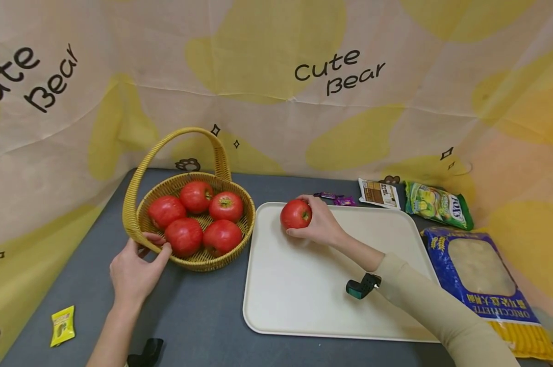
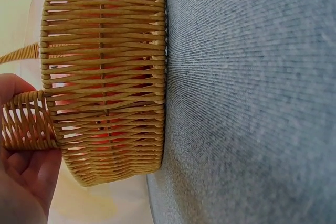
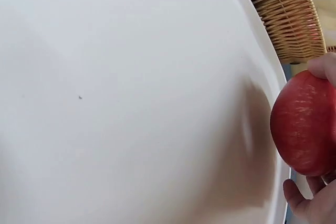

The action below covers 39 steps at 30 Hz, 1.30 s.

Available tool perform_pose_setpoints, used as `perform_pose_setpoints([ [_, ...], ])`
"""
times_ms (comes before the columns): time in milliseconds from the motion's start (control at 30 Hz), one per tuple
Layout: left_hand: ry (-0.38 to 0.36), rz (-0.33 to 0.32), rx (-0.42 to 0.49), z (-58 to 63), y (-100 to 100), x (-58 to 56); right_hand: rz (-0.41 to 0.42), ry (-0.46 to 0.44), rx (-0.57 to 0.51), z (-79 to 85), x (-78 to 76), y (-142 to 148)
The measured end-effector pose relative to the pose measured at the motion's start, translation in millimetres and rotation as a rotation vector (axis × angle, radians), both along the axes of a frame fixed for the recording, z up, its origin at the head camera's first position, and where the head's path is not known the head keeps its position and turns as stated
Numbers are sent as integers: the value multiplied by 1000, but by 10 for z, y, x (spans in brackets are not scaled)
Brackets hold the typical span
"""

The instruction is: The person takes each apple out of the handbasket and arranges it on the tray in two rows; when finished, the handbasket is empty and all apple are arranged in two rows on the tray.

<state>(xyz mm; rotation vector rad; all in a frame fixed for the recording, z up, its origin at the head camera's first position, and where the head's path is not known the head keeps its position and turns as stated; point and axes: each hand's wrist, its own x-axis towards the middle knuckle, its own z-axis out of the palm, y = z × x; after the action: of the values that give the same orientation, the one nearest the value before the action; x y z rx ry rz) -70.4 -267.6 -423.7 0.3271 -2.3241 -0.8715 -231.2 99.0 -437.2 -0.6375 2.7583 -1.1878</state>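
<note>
You're pinching one apple (image 1: 292, 216), steadying the basket (image 1: 200, 264)
Your right fingers (image 1: 310, 199) are holding it at the far-left corner of the tray (image 1: 322, 285); your left fingers (image 2: 44, 169) are gripping the base of the handle (image 1: 131, 204). Looks like you're mid-carry or placing, so the next move's probably calling for clearing both rims. Bare tray's stretching near and right, fyi.

LIGHT: bright, diffuse | SHADOWS: soft-edged brown patch on tray (image 3: 131, 51) beside apple (image 3: 302, 124); faint shade on desk (image 1: 203, 316) left of tray | HEAD: lettering beyond tray crisp | RIGHT WRIST: tray rim bowed | LEFT WRIST: desk weave smeary
</note>
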Motion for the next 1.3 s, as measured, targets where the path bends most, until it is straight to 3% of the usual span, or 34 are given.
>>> perform_pose_setpoints([
  [400,24,-7,10,-10,-5,3,37,-44,49,-22,-11,-161],
  [700,31,-8,8,-21,-2,2,-8,-80,38,-98,-7,-206],
  [1100,40,4,0,-37,0,22,8,-168,-57,-81,38,-99],
  [1300,43,11,-7,-34,-1,-9,13,-167,-93,-55,40,-56],
])
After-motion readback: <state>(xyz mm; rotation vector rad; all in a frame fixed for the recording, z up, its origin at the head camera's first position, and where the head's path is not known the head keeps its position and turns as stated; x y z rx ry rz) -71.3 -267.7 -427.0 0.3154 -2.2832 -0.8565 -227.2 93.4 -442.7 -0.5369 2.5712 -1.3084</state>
